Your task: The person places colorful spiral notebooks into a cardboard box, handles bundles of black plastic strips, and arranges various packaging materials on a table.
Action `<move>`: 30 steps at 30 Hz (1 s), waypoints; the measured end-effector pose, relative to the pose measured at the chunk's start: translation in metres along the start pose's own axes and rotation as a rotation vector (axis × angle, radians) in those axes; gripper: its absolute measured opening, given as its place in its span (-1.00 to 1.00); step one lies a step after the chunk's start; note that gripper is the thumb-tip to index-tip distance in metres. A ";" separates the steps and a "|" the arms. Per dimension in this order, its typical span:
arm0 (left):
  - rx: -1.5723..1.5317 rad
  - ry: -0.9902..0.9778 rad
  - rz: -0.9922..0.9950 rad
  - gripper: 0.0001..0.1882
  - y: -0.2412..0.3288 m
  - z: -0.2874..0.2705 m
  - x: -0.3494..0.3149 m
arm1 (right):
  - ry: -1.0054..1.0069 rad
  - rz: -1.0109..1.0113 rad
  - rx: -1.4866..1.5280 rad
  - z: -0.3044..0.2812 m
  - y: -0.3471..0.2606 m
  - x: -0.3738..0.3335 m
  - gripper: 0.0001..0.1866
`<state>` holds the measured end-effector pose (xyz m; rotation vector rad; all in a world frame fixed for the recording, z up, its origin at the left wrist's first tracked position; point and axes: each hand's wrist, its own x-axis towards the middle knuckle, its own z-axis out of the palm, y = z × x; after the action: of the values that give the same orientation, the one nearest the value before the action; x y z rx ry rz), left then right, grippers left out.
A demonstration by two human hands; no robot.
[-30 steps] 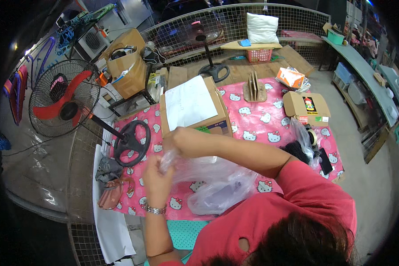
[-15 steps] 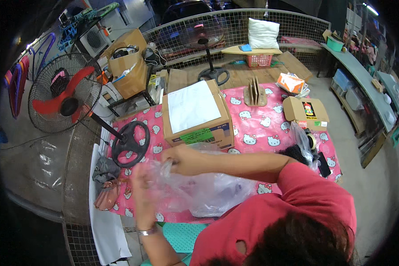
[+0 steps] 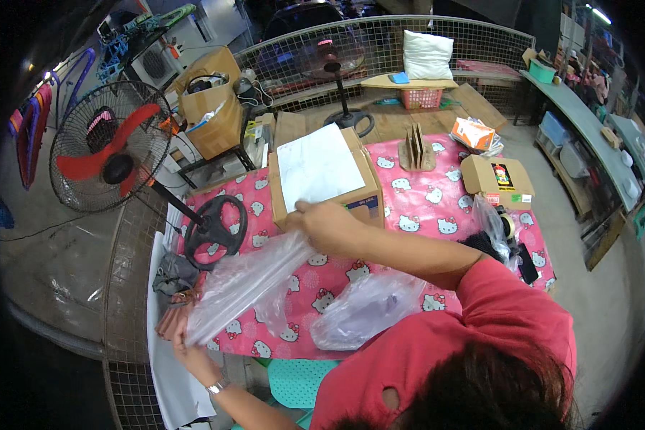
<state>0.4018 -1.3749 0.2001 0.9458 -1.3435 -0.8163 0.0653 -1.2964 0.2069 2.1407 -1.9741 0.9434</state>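
A long clear plastic bag is stretched slantwise over the pink table cover between my two hands. My right hand grips its far end, just in front of the cardboard box with a white sheet on top. Down at the table's left front corner, my left hand pinches the near end, beside a folded brownish-pink cloth. A second clear plastic bag, with something pale violet inside, lies near the front edge below my right forearm.
A black fan base stands at the table's left, under a red-bladed fan. To the right are an open brown carton, tape rolls and a black phone. A turquoise stool is below the front edge.
My hands have moved apart, the right one up toward the box and the left one down. The bunched plastic bag is now pulled out long, apart from the bag on the table.
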 end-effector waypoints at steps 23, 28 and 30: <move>-0.434 -0.105 -0.766 -0.50 -0.138 -0.107 -0.025 | -0.551 0.447 1.921 0.102 0.047 0.010 -0.60; -0.753 0.031 -0.723 -0.50 -0.180 -0.105 -0.030 | -0.834 0.372 1.665 0.133 0.077 0.005 -0.53; -0.802 0.102 -0.868 -0.48 -0.185 -0.106 -0.020 | -0.884 0.432 1.354 0.148 0.077 0.012 -0.49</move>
<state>0.5141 -1.4239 0.0250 0.8658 -0.3610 -1.7609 0.0500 -1.3863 0.0674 3.2457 -2.6276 2.1670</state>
